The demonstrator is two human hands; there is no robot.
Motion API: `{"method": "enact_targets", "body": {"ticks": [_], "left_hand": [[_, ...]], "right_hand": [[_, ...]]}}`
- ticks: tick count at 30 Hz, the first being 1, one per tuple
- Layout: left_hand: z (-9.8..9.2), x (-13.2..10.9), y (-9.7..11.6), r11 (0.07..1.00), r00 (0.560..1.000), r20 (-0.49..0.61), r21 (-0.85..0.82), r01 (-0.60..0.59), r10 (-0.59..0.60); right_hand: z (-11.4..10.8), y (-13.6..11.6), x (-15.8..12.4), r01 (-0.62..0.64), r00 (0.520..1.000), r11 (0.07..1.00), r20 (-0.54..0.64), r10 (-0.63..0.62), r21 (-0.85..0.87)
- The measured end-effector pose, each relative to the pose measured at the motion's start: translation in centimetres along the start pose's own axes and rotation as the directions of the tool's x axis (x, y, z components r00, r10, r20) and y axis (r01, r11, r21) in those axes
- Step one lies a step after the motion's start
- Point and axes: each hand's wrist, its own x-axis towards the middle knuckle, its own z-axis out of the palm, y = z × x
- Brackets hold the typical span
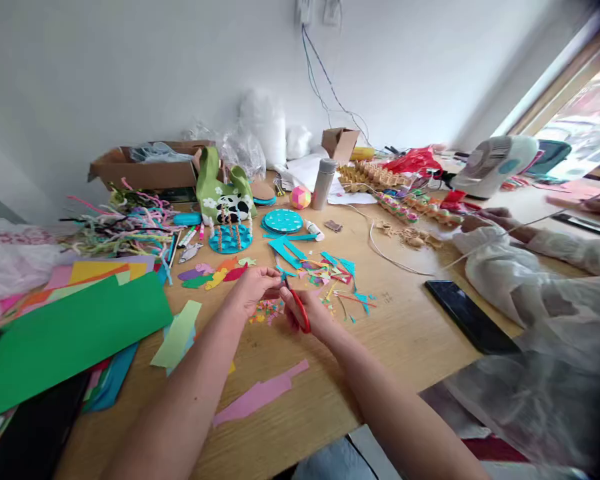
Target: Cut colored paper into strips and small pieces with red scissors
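Note:
My right hand (pixel 307 313) is closed round red-handled scissors (pixel 301 308), blades pointing up toward my left hand. My left hand (pixel 253 288) pinches a small scrap of paper at the blade tips; the scrap is too small to name its colour. Under both hands lies a heap of tiny coloured paper bits (pixel 265 312) on the wooden table (pixel 400 333). Just beyond are teal paper offcuts (pixel 325 263) and small cut shapes (pixel 213 275).
A green sheet (pixel 70 333), a pale green strip (pixel 177 333) and a pink scrap (pixel 260 395) lie to the left and front. Pipe cleaners (pixel 125 223), cardboard boxes and a flask (pixel 324 183) stand at the back. A black phone (pixel 467 317) and another person's sleeve (pixel 505 267) are on the right.

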Motion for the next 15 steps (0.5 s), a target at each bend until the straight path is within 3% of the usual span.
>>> {"method": "enact_targets", "body": {"ticks": [15], "left_hand": [[-0.07,-0.33,-0.13,1.000,1.000,0.012,-0.002,0.005,-0.005]], "right_hand": [[-0.12,0.29,0.25,-0.091,0.995,0.994,0.039,0.088,0.056]]}}
